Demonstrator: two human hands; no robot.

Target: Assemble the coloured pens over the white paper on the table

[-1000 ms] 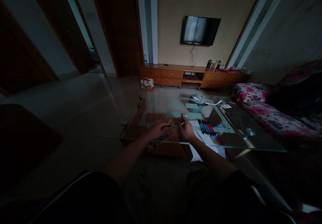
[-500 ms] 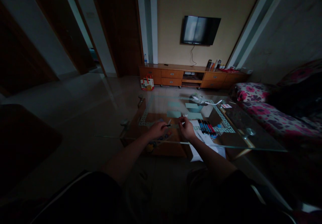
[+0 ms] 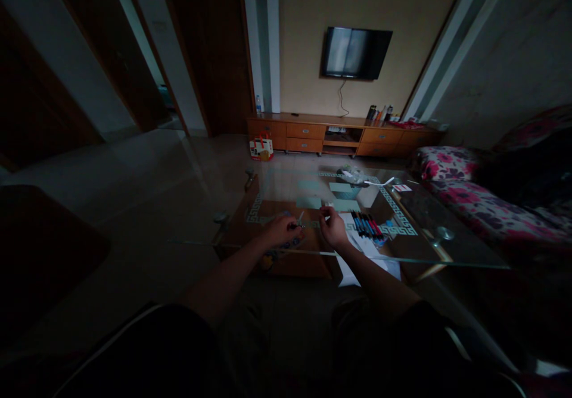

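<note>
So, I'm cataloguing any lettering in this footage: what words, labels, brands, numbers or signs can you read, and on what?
None can be read.
Red-handled carton: printed, too small and dark.
White card with red: any lettering is too small.
Bottle: any label is too blurred.
Pens: no legible marking.

The room is dim. At 1 o'clock a television [image 3: 357, 53] hangs on a beige wall [image 3: 304, 46] above a low wooden cabinet [image 3: 308, 131]. A dark wooden door [image 3: 214, 52] stands at 11, a doorway [image 3: 140, 28] showing paler light at 10. Glossy floor [image 3: 143, 189] spreads toward 9. A flower-patterned sofa [image 3: 478, 198] sits at 3, a grey wall [image 3: 513, 70] at 2.
</note>
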